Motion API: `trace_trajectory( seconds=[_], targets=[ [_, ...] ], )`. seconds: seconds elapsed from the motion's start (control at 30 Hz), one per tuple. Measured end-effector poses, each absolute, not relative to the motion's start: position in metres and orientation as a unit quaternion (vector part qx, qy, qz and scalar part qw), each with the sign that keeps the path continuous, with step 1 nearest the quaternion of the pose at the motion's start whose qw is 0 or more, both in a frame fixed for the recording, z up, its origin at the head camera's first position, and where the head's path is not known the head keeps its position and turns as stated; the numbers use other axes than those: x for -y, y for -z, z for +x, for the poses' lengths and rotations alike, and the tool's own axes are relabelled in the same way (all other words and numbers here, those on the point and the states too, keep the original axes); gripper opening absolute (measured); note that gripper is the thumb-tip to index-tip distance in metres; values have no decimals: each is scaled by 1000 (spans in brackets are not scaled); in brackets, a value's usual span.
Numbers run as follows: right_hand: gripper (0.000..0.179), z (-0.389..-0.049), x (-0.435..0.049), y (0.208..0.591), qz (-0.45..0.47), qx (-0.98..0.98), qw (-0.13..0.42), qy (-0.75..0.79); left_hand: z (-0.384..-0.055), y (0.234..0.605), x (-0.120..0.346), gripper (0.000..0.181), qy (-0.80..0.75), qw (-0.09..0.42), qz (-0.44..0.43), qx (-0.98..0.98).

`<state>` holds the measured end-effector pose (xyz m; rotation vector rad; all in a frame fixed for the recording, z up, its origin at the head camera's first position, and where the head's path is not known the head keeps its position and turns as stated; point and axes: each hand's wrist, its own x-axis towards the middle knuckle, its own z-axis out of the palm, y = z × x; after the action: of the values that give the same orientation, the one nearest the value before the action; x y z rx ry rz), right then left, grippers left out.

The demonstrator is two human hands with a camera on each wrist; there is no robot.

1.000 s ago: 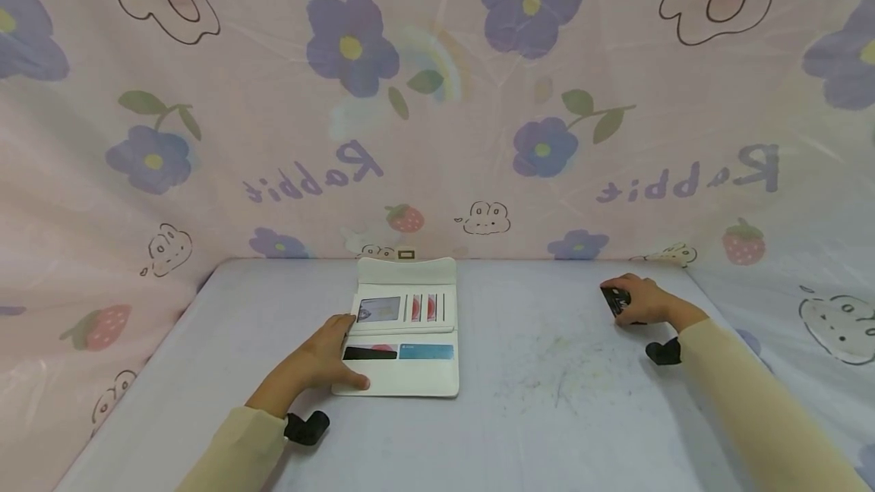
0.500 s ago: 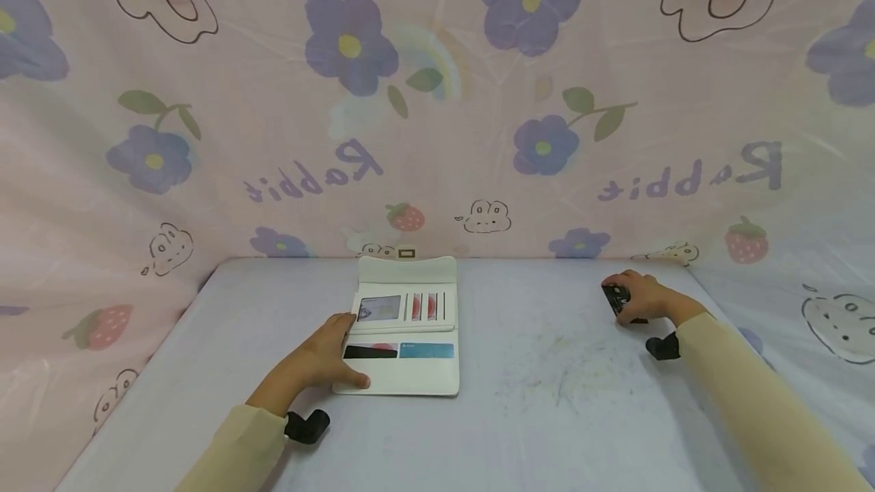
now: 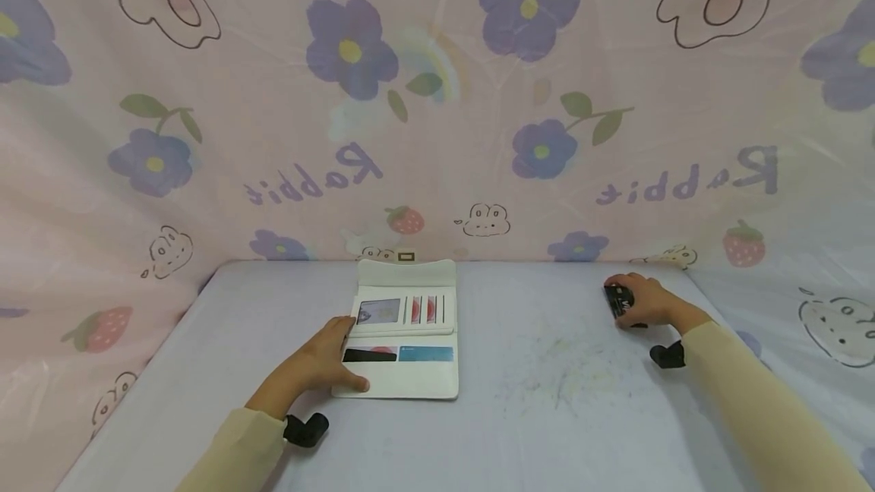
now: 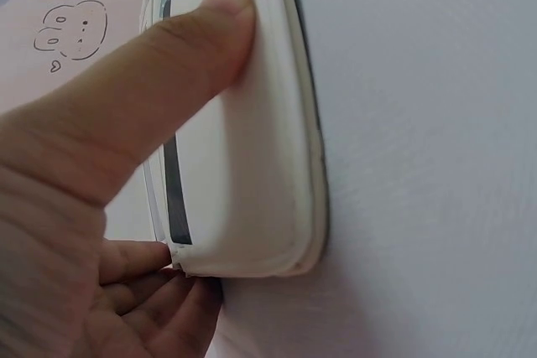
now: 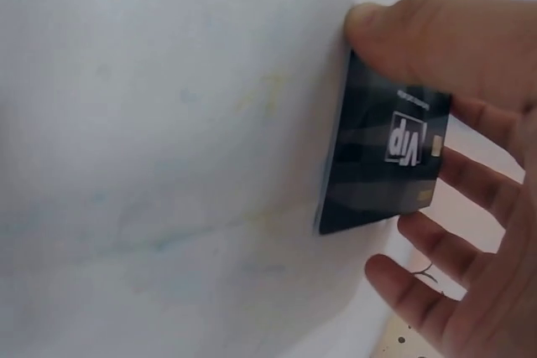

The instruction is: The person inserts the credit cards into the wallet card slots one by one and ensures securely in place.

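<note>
An open white wallet [image 3: 403, 383] lies left of the middle of the table. Cards show in its slots, among them a blue card [image 3: 426, 354] and a partly black card [image 3: 370, 354]. My left hand [image 3: 307, 361] holds the wallet's left edge; in the left wrist view the thumb [image 4: 201, 35] rests on the lower panel and the fingers [image 4: 159, 308] are at the edge. At the right, my right hand [image 3: 649, 302] pinches a black card [image 5: 382, 157] printed "Vip", with the thumb [image 5: 436, 39] at one edge and fingers at the opposite side. The card stands tilted near the tabletop.
A white cloth covers the table [image 3: 526, 439], with faint smudges to the right of the wallet. Behind and at both sides hangs a pink curtain [image 3: 437, 135] printed with flowers and rabbits. Black wrist mounts [image 3: 306, 430] sit below both hands.
The black card has turned slightly in my right hand, so more of its printed face shows. My left hand and the wallet stay in place.
</note>
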<state>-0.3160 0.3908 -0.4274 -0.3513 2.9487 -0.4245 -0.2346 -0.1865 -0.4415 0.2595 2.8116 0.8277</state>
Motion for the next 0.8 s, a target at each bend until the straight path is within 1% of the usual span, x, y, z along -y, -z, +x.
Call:
trace_trajectory(
  seconds=[0.23,0.33,0.6,0.8],
  targets=[
    [80,-316,-396,432,-121,-977,50,166,-232,441,186,123,-273,95,88,-953],
    [76,-316,-398,431,-127,-977,40,169,-232,441,186,124,-270,95,90,-954],
    [55,-316,-405,421,-138,-978,-4,158,-234,443,186,125,-264,98,84,-956],
    [41,-313,-405,416,-125,-976,-20,177,-234,443,186,125,-266,96,88,-955]
  ],
)
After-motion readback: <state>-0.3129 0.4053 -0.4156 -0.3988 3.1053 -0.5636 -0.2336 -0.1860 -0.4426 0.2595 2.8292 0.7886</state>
